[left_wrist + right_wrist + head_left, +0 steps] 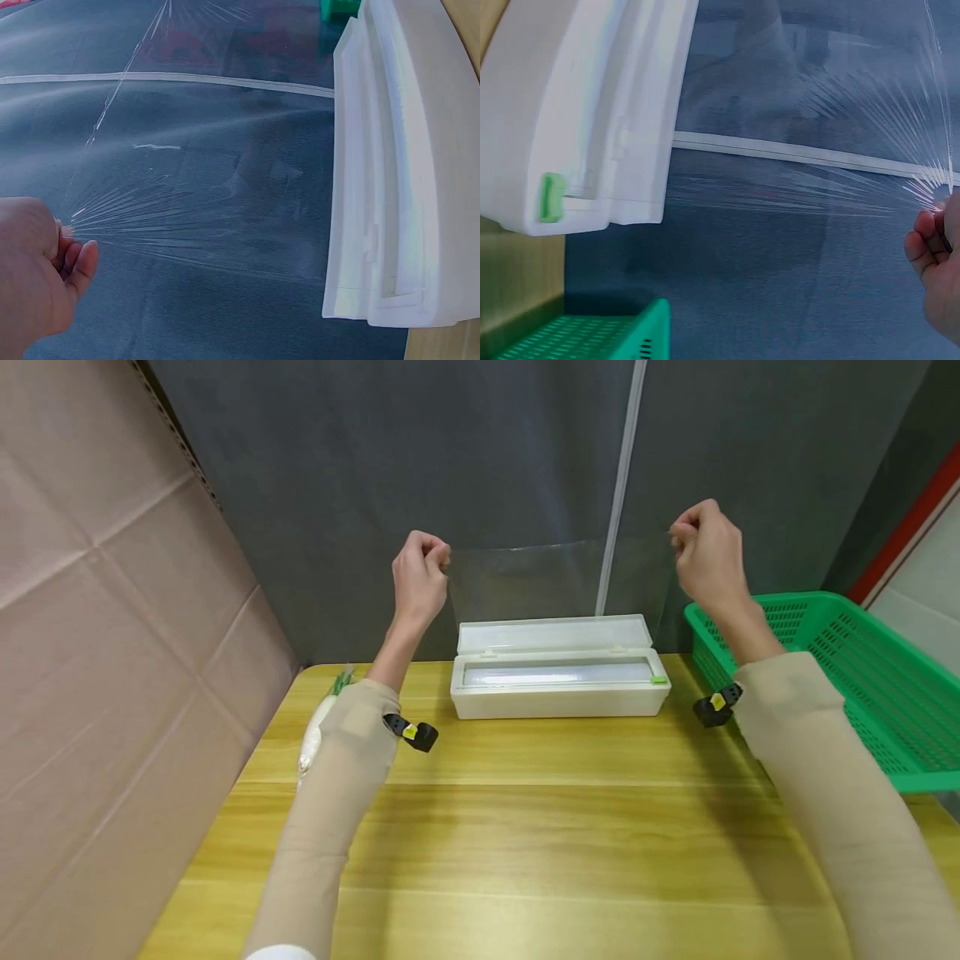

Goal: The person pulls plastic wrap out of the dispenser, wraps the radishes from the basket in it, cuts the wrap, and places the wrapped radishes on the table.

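A clear sheet of plastic wrap [525,581] is stretched between my two raised hands, above and behind a white wrap dispenser box [555,703]. My left hand [422,578] pinches one upper corner, and creases fan out from those fingers in the left wrist view. At the other corner, my right hand [711,556] pinches the film, with similar creases in the right wrist view. The box's lid [555,633] stands open at the back, and a pale roll [555,674] shows inside. On the box's right end sits a small green slider [658,680].
A green plastic basket [828,610] stands at the right, beneath my right forearm. On the left of the wooden table [555,843] lies a white radish [311,739] with green stems, partly hidden by my left sleeve. A dark grey backdrop [375,460] rises behind the table.
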Motion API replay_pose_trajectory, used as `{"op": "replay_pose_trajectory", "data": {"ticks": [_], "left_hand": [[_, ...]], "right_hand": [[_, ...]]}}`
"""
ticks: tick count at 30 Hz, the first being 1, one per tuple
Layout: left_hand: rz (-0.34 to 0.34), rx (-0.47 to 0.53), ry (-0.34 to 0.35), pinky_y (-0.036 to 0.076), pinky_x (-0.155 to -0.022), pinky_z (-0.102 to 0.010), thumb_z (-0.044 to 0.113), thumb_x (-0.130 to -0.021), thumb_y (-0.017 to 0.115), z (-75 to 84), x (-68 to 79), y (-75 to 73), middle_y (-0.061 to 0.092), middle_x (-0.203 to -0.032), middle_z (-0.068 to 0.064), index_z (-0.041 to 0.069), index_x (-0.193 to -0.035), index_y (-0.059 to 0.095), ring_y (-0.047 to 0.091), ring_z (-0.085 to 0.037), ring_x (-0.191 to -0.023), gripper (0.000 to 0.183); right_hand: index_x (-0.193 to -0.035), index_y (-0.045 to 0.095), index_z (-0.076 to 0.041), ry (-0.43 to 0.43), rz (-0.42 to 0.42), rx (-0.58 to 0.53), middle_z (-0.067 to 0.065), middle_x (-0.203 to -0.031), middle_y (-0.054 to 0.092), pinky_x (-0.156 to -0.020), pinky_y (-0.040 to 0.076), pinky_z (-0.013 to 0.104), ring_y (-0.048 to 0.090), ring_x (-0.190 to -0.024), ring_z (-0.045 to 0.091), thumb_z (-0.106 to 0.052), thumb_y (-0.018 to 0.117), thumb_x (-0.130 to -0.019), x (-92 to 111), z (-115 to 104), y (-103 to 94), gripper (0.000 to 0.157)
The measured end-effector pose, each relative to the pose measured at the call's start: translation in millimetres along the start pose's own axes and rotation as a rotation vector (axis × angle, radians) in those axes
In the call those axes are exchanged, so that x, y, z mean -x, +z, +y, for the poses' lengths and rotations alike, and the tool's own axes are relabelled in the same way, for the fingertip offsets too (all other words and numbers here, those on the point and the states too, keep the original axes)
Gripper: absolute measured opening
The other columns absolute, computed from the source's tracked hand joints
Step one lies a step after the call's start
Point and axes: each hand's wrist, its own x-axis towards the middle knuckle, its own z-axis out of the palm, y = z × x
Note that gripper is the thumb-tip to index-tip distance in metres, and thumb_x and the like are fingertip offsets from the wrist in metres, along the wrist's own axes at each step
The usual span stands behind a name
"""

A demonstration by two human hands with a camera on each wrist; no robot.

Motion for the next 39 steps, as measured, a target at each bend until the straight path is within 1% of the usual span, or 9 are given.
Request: {"op": "replay_pose_trajectory", "data": {"ticks": [6,12,16,20,24,27,32,36,39], "left_hand": [[0.022,0.007,0.000,0.047,-0.067,-0.022,0.007,-0.104,0.054,8.1,-10.4,-3.3,0.058,-0.087,-0.009,-0.003,-0.100,0.058,0.054,-0.015,-0.074,0.012],[0.052,0.009,-0.012,0.050,-0.069,-0.021,0.007,-0.103,0.056,16.3,-18.2,-6.9,0.060,-0.086,-0.008,-0.002,-0.100,0.060,0.056,-0.013,-0.072,0.011],[0.062,0.021,0.001,0.051,-0.069,-0.022,0.009,-0.103,0.056,21.3,-20.9,-9.5,0.060,-0.085,-0.007,-0.002,-0.101,0.060,0.056,-0.012,-0.071,0.012],[0.042,0.051,-0.005,0.051,-0.071,-0.023,0.012,-0.104,0.056,25.6,-19.6,-12.4,0.057,-0.086,-0.004,-0.003,-0.104,0.059,0.055,-0.011,-0.073,0.015],[-0.001,0.107,-0.015,0.051,-0.075,-0.024,0.014,-0.105,0.053,25.9,-12.9,-16.5,0.054,-0.089,-0.002,0.001,-0.104,0.056,0.054,-0.013,-0.077,0.013],[-0.019,0.146,0.003,0.050,-0.075,-0.024,0.014,-0.107,0.051,26.6,-5.1,-21.2,0.052,-0.088,-0.001,0.004,-0.102,0.054,0.053,-0.014,-0.078,0.012],[-0.037,0.179,0.093,0.047,-0.073,-0.025,0.014,-0.108,0.047,28.2,9.9,-29.2,0.051,-0.085,-0.003,0.003,-0.098,0.052,0.051,-0.017,-0.074,0.015],[-0.058,0.190,0.165,0.046,-0.071,-0.026,0.014,-0.108,0.047,27.7,24.4,-34.6,0.050,-0.082,-0.003,0.001,-0.098,0.051,0.050,-0.022,-0.072,0.017],[-0.081,0.196,0.214,0.046,-0.070,-0.030,0.013,-0.108,0.047,27.2,35.9,-39.0,0.050,-0.083,-0.005,-0.001,-0.099,0.051,0.050,-0.028,-0.072,0.017]], "right_hand": [[-0.112,0.051,0.009,-0.002,0.023,0.009,0.021,-0.097,0.058,-0.070,0.035,0.019,0.043,-0.074,0.009,-0.013,0.042,-0.108,-9.2,-6.8,-8.5,0.024],[-0.113,0.052,0.008,-0.006,0.043,0.005,0.019,-0.096,0.058,-0.069,0.034,0.018,0.040,-0.070,0.000,-0.016,0.042,-0.108,-15.4,-12.3,-15.3,0.026],[-0.114,0.052,0.007,-0.007,0.054,0.006,0.017,-0.095,0.058,-0.069,0.034,0.018,0.039,-0.068,-0.004,-0.017,0.042,-0.108,-18.9,-14.2,-18.9,0.027],[-0.114,0.052,0.006,0.020,0.049,-0.004,0.006,-0.090,0.055,-0.070,0.036,0.017,0.041,-0.067,-0.006,-0.018,0.043,-0.108,-18.7,-17.5,-23.3,0.026],[-0.114,0.051,0.003,0.051,0.020,-0.021,-0.004,-0.088,0.049,-0.069,0.037,0.017,0.043,-0.069,-0.003,-0.019,0.041,-0.109,-11.4,-21.3,-29.6,0.024],[-0.114,0.051,0.000,0.069,-0.002,-0.038,-0.004,-0.089,0.049,-0.069,0.038,0.018,0.044,-0.071,-0.001,-0.021,0.041,-0.109,-2.6,-23.1,-34.8,0.023],[-0.110,0.053,-0.005,0.062,-0.006,-0.081,-0.007,-0.089,0.050,-0.070,0.039,0.017,0.047,-0.073,0.000,-0.020,0.044,-0.108,14.0,-25.7,-43.2,0.018],[-0.109,0.053,0.000,0.008,0.018,-0.124,-0.008,-0.087,0.051,-0.069,0.040,0.015,0.048,-0.072,0.001,-0.017,0.047,-0.107,29.7,-28.0,-48.2,0.018],[-0.107,0.054,0.001,-0.026,0.027,-0.155,-0.009,-0.085,0.052,-0.067,0.041,0.013,0.049,-0.071,0.001,-0.015,0.049,-0.107,41.9,-29.1,-52.4,0.017]]}}
